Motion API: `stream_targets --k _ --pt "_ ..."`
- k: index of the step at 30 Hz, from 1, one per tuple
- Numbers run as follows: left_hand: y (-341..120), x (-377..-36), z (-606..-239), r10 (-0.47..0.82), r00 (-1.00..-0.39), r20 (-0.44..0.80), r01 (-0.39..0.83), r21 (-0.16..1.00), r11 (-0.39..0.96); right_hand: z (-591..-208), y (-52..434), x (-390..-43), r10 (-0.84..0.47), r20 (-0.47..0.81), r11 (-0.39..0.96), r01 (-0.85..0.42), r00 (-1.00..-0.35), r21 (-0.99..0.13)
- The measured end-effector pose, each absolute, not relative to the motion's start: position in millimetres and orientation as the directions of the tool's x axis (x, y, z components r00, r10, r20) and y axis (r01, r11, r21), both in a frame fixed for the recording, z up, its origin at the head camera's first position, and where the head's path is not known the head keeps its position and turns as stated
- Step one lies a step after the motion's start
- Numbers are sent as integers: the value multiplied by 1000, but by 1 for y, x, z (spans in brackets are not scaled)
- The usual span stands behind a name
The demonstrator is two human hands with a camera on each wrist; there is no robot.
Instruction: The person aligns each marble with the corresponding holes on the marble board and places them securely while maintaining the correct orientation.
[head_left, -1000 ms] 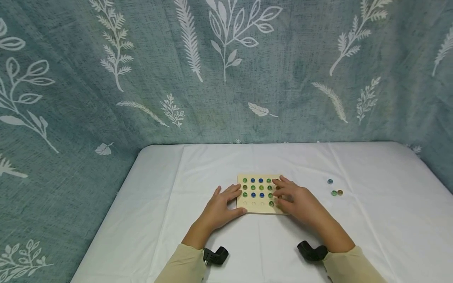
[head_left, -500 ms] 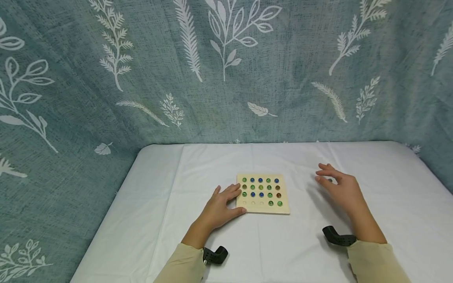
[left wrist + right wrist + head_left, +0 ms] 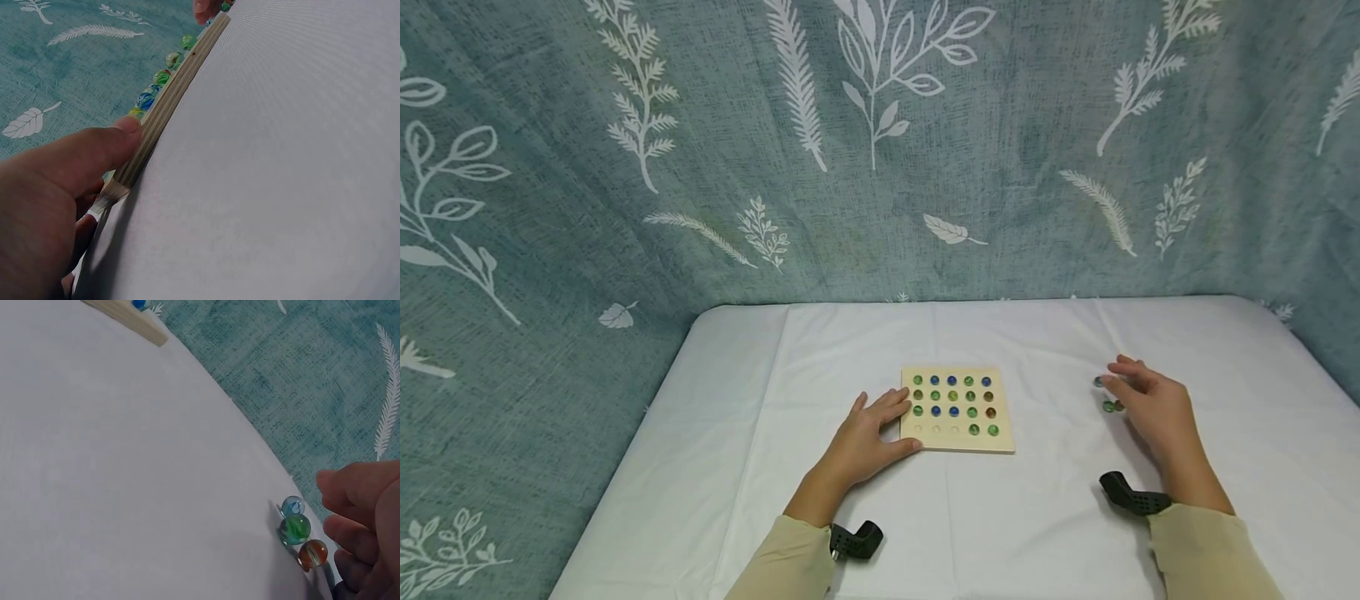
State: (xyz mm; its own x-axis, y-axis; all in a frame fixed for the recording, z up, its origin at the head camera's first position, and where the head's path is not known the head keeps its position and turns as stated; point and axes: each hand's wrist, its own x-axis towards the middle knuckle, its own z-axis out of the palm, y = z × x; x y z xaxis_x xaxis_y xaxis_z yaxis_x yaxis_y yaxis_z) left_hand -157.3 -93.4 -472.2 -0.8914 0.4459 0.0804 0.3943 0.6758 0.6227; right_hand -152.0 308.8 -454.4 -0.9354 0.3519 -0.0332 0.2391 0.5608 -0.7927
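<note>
Right hand (image 3: pixel 1153 408): hovers over the table at the right, fingers loosely curled and holding nothing, tips just beside three loose marbles.
Left hand (image 3: pixel 867 440): rests flat on the table, fingers relaxed, thumb pressed to the near left edge of the board (image 3: pixel 957 446).
Marbles (image 3: pixel 295 529): a blue, a green and an orange one lie close together in a short row on the cloth, well apart from the board.
Board: pale square wood with rows of dimples, near the table's middle; most dimples hold blue, green or orange marbles, three at the near left are bare.
Open room: bare white cloth between board and loose marbles, and all round the board.
Table (image 3: pixel 1015 517): its far edge meets a teal leaf-print curtain (image 3: pixel 880 150).
Around: a black wrist mount (image 3: pixel 1131 497) sits behind each hand.
Writing: none readable.
</note>
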Motion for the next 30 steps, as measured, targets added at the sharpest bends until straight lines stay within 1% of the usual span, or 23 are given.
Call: stream_targets --k 7,16,30 --pt "-94 -158 -473 448 -891 72 391 625 676 -459 307 -151 261 -14 643 185 -965 -743" --pt "-95 -159 -473 453 -889 69 391 630 671 -460 303 -153 274 -22 709 218 -962 -670" --pt "-95 -159 -473 455 -888 71 393 630 669 -462 300 -151 243 27 743 168 -970 -648"
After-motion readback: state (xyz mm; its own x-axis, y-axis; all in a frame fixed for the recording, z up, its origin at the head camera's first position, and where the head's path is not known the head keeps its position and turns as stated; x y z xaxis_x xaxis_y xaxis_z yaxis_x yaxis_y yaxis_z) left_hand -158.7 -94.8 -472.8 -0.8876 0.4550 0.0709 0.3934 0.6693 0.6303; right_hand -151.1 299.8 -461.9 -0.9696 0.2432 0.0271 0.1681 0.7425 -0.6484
